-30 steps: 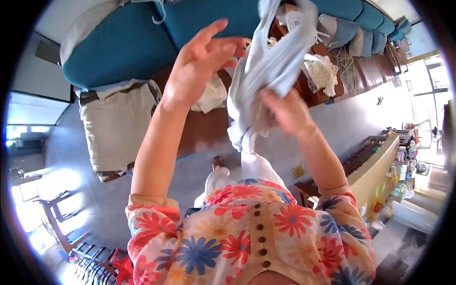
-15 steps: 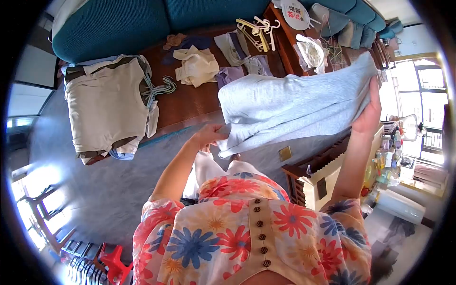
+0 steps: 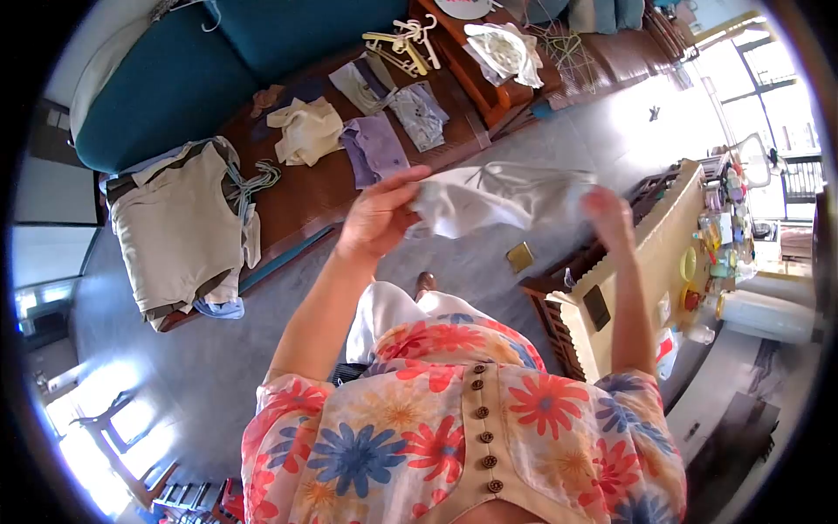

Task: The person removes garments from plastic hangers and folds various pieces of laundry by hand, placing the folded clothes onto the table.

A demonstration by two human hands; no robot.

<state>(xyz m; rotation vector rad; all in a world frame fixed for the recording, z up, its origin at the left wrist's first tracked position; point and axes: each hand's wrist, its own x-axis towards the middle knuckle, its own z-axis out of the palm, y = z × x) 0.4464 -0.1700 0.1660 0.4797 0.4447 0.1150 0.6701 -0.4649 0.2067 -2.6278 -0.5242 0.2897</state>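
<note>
A light grey garment (image 3: 502, 201) hangs in the air between my two hands, partly bunched and blurred; its exact kind does not show. Its left end is gripped by my left hand (image 3: 380, 214), the thumb and fingers closed on the cloth. At the other end, my right hand (image 3: 609, 220) is closed on the cloth, though smeared by motion. Beyond the garment, a folded purple garment (image 3: 374, 148), a crumpled cream garment (image 3: 305, 129) and a patterned light garment (image 3: 420, 115) lie on the brown seat (image 3: 319, 201).
Beige garments on hangers (image 3: 179, 227) lie stacked at the left end of the seat. Yellow and white hangers (image 3: 406, 45) rest near the teal backrest (image 3: 288, 35). A table with a beige cover (image 3: 633, 262) stands to the right, bottles on it. A small yellowish square (image 3: 519, 256) is on the floor.
The garment was spread wide and long; now it is drawn in shorter and lower. My right hand has come down and left, towards my left hand. The view has turned somewhat.
</note>
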